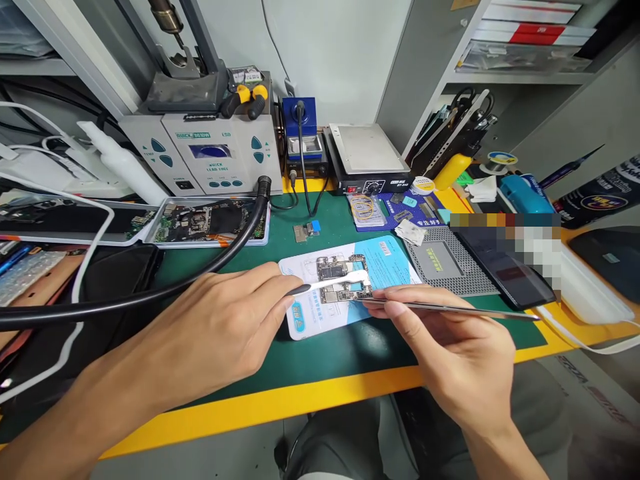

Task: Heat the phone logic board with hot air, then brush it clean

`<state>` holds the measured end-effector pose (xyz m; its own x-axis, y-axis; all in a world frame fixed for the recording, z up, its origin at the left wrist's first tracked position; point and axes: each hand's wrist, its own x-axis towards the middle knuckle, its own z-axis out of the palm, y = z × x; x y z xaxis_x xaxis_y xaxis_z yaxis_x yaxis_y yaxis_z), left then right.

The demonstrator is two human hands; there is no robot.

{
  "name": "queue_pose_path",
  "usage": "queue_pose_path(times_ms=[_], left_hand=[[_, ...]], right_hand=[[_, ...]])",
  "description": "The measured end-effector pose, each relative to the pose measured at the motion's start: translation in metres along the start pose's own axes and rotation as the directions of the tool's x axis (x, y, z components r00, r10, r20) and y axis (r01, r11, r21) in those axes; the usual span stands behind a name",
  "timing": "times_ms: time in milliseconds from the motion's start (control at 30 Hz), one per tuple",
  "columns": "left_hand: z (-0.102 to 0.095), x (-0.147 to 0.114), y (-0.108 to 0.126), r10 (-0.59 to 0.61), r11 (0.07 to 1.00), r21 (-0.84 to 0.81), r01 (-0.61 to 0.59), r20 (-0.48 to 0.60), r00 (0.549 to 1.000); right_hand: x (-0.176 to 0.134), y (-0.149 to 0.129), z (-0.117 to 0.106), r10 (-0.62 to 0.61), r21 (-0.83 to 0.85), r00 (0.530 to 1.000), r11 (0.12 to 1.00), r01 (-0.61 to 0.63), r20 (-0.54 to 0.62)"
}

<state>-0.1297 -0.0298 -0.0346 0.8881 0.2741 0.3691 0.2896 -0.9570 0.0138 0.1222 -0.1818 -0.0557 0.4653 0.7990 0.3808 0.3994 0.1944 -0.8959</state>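
Observation:
A small phone circuit board [333, 293] lies over a white and blue printed card [310, 320] on the green mat. My left hand [235, 313] is closed around a toothbrush [327, 283] with a white neck and a dark handle part; its white head rests on or just above the board. From the right, my right hand [450, 353] pinches slim metal tweezers [465, 310]. Their tips are at the board's lower right edge, partly covered by my fingers, so I cannot tell whether they grip it.
A thick black hose [220, 263] runs from the hot air station [210, 153] across the left side. Behind the card stand a soldering station [300, 127] and a heating plate [370, 150]. A perforated metal plate [470, 270] and a dark phone [500, 267] lie to the right.

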Motion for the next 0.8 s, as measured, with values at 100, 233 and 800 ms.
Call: queue_pose_path(times_ms=[100, 233, 800], left_hand=[[0.000, 0.001, 0.001, 0.012, 1.000, 0.004, -0.012, 0.001, 1.000], [-0.001, 0.000, 0.002, 0.053, 0.996, 0.071, -0.054, 0.008, 0.999], [-0.002, 0.002, 0.002, 0.086, 0.995, 0.060, -0.086, -0.011, 0.996]], right_hand=[[0.001, -0.001, 0.000, -0.004, -0.025, 1.000, 1.000, 0.004, 0.001], [0.001, -0.002, 0.000, 0.013, -0.053, 1.000, 0.999, -0.013, 0.010], [0.015, -0.006, -0.008, 0.011, -0.058, 0.991, 0.998, -0.003, 0.130]])
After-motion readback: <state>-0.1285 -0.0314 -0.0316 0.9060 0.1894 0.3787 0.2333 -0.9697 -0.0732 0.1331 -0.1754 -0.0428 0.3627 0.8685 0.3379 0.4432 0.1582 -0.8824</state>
